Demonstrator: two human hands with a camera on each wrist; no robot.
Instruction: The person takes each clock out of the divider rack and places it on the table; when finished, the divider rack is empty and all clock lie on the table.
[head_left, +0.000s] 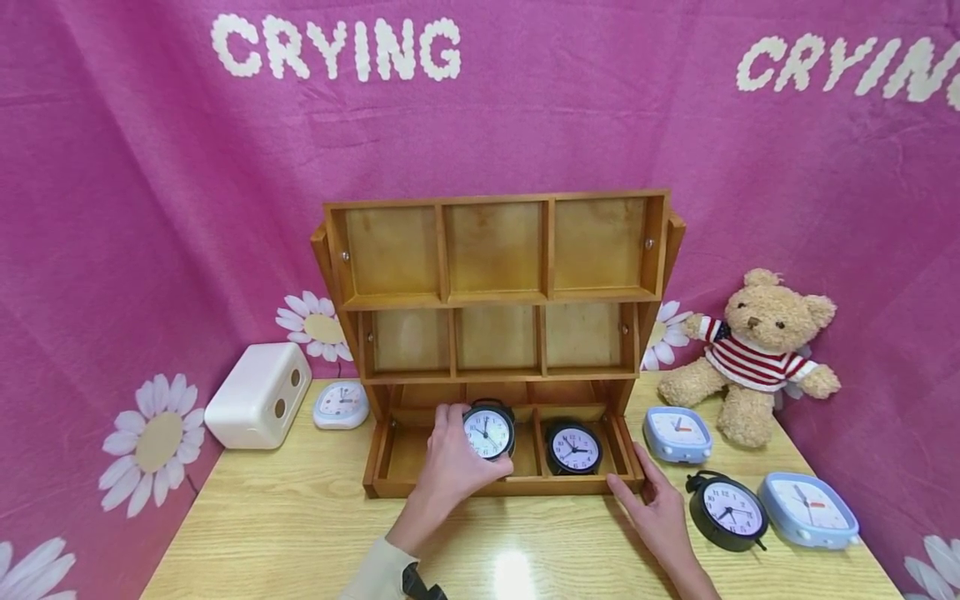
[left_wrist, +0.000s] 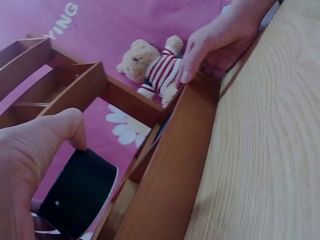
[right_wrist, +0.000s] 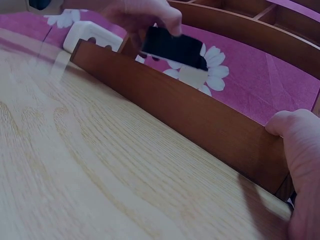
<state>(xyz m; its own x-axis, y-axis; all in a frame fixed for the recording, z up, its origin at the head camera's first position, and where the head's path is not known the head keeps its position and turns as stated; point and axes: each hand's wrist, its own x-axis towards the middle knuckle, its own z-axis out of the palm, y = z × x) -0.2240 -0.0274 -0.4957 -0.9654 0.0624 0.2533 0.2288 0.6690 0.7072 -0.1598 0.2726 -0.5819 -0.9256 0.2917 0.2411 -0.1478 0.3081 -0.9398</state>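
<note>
My left hand (head_left: 459, 458) grips a black round alarm clock (head_left: 487, 432) by its sides, thumb at its lower right. The clock's white dial faces up over the bottom tier of a tiered wooden storage box (head_left: 495, 200); its black casing (left_wrist: 80, 195) shows in the left wrist view. Another black alarm clock (head_left: 574, 447) lies in the tier's right compartment, dial up. At the box's front right corner, my right hand (head_left: 660, 517) holds the wood, thumb on the front panel (right_wrist: 200, 125) and fingers along the right side. Part of the bottom tier is hidden behind my left hand.
Right of the box are two blue alarm clocks (head_left: 677, 435), a black twin-bell-style clock (head_left: 727, 512) and a teddy bear (head_left: 765, 350) in a striped sweater. To the left stand a white box (head_left: 255, 396) with two round holes and a small white-and-blue clock (head_left: 341, 404).
</note>
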